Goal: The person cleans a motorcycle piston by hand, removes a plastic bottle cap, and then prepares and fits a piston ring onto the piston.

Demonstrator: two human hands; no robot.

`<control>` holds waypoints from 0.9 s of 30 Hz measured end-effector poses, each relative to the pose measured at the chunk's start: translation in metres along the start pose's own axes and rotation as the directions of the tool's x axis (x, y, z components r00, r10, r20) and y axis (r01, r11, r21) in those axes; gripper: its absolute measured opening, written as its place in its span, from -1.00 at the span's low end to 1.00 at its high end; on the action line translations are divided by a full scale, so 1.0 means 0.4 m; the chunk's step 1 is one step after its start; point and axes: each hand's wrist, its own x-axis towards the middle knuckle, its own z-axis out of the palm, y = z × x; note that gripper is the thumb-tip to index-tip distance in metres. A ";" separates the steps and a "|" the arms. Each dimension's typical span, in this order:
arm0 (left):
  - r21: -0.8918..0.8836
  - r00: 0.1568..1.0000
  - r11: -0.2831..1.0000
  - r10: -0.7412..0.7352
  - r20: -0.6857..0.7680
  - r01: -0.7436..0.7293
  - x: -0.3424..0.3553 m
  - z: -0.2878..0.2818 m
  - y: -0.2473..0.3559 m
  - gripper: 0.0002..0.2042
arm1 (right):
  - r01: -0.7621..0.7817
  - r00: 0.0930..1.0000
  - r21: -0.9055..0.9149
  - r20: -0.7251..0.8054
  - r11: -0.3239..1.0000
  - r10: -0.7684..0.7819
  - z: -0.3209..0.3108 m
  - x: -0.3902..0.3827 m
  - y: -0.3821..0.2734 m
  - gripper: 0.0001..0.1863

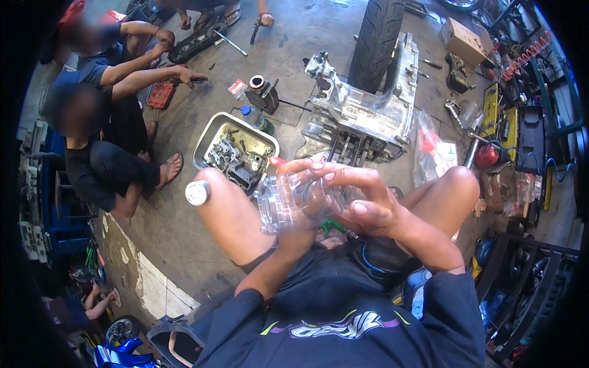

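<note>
Right hand (375, 207) grips clear container (281, 199) between spread knees (459, 183); left hand (300, 232) seemingly holds it.

White stylized lettering (336, 326) spans the dark shirt (368, 291); print on the red-and-white packet (238, 89) is too small to read.

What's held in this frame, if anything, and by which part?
A clear plastic container: the right hand grips it around its right-hand end. The left hand shows beneath it, its exact grip unclear.
</note>
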 end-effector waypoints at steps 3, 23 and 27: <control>0.153 0.991 0.979 0.135 0.006 -0.134 0.004 -0.001 -0.008 -0.58 | -0.047 0.993 -0.025 -0.107 0.999 0.044 0.016 -0.012 0.001 -0.18; 0.126 0.976 0.988 0.115 -0.183 -0.093 0.013 -0.129 0.011 -0.88 | -0.648 0.759 -0.685 -0.618 0.333 0.205 -0.222 -0.003 -0.094 -0.38; -0.173 0.970 0.978 -0.150 -0.193 0.117 -0.022 -0.181 -0.013 -0.88 | -0.617 0.557 -0.475 -0.827 0.627 -0.079 -0.493 -0.122 -0.118 -0.40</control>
